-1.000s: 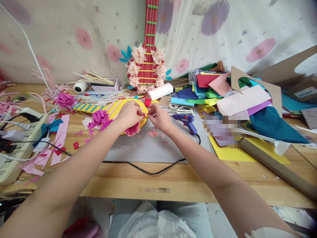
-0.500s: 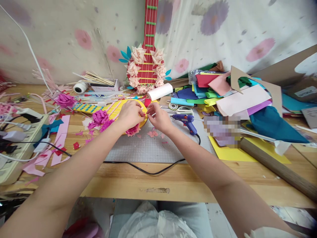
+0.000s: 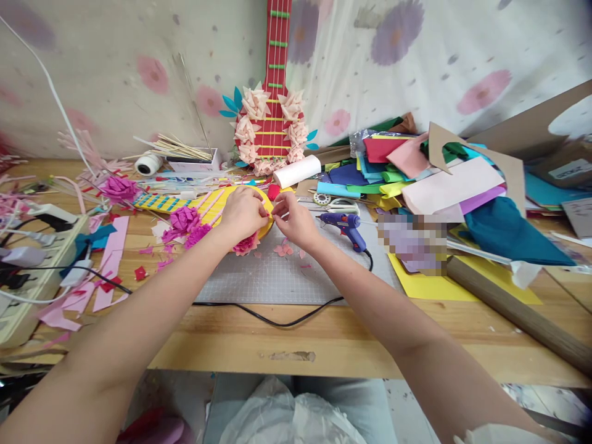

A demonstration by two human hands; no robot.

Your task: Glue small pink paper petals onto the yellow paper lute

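The grey mat (image 3: 287,285) lies partly under the yellow guitar (image 3: 217,208), with the glue gun (image 3: 348,228) to the guitar's right. At the guitar's right rim my left hand (image 3: 244,213) and right hand (image 3: 296,218) nearly meet, fingertips drawn in, though I cannot tell whether they pinch anything. I judge this is fine fingertip work beside the guitar's nearest pink flower (image 3: 246,245), calling next for a light, steady touch
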